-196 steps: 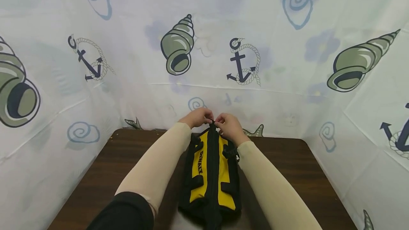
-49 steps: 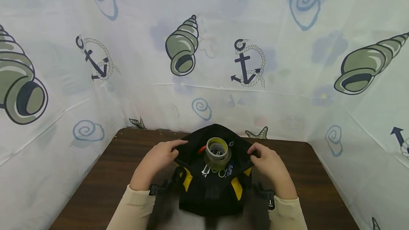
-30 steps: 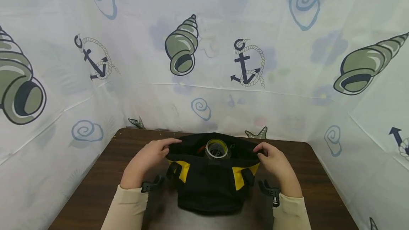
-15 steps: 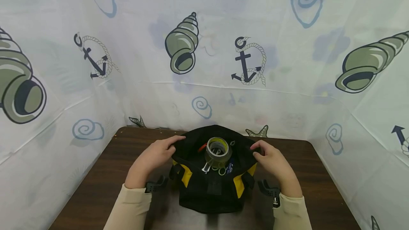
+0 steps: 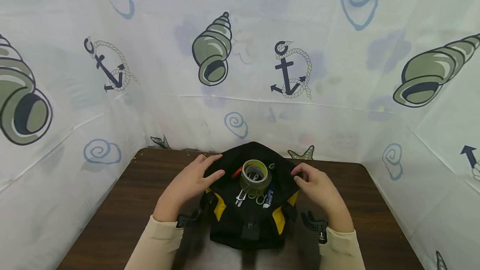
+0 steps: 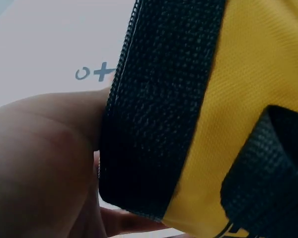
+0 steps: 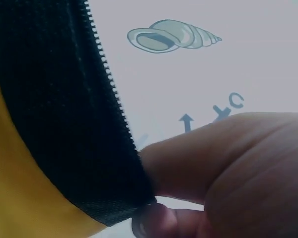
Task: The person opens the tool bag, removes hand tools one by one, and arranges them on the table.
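An unzipped black and yellow tool bag stands on the table, its mouth spread wide. At its left rim is my left hand, thumb and fingers spread apart with the rim between them; in the left wrist view the bag's black zipper edge hides the thumb's tip. My right hand pinches the right rim between thumb and fingers, as the right wrist view shows at the zipper. Inside are a tape roll, a red-orange item, a silver tool, a blue and white tube and pale green loops.
The dark wooden table extends on both sides of the bag. A white cloth printed with shells and anchors rises behind and beside it. A black wrist mount sits on each forearm.
The bag went from zipped to opened. Its mouth narrowed, then widened again, so more contents show now. In the last half second my left thumb has spread away from the fingers.
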`<act>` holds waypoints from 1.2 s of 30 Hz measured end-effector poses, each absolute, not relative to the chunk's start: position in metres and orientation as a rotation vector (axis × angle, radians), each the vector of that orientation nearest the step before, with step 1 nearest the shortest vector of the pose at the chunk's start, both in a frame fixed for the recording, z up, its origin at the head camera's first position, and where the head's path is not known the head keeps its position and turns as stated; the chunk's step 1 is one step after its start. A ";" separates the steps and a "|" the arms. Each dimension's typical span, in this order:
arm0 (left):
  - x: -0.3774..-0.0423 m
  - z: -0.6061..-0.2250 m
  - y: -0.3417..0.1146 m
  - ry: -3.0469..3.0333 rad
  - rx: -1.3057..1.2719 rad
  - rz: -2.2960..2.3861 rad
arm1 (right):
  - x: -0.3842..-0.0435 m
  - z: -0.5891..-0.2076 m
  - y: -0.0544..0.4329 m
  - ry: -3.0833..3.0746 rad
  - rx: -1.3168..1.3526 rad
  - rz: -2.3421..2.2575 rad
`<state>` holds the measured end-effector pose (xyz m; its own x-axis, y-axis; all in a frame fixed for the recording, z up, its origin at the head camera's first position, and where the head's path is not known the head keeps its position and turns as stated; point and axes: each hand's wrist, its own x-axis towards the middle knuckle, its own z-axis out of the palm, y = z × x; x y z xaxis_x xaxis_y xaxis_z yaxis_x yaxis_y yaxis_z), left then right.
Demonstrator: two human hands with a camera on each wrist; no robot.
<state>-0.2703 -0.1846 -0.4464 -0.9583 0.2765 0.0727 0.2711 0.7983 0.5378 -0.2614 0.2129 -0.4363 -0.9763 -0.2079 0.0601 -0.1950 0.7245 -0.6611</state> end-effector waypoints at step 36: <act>-0.264 -0.451 -0.189 2.766 0.418 0.878 | -0.305 -0.389 0.097 2.791 -0.408 -1.015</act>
